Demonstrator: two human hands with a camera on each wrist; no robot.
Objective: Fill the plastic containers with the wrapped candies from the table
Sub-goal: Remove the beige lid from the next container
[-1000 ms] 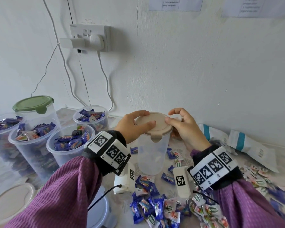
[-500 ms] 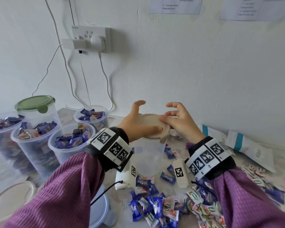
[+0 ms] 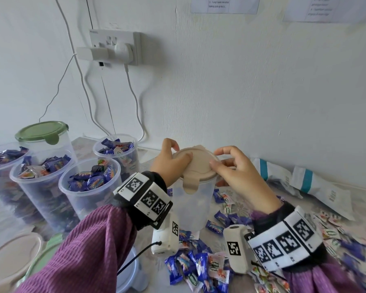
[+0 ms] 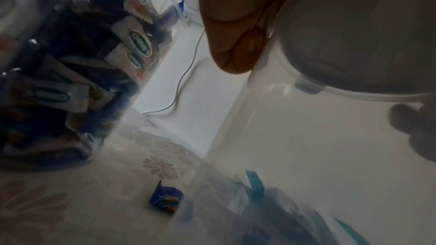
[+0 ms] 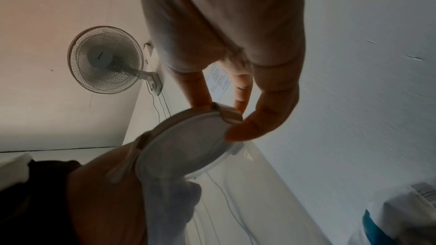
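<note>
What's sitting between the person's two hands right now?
A beige lid on an empty clear tub. The left hand and right hand both grip its rim, seen in the head view.

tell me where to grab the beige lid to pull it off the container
Take the lid by a clip tab. One tab hangs down over the container rim on the near side, facing the person; hook a fingertip under it from below and lift. Another tab on the far side is already pinched by the right hand.
</note>
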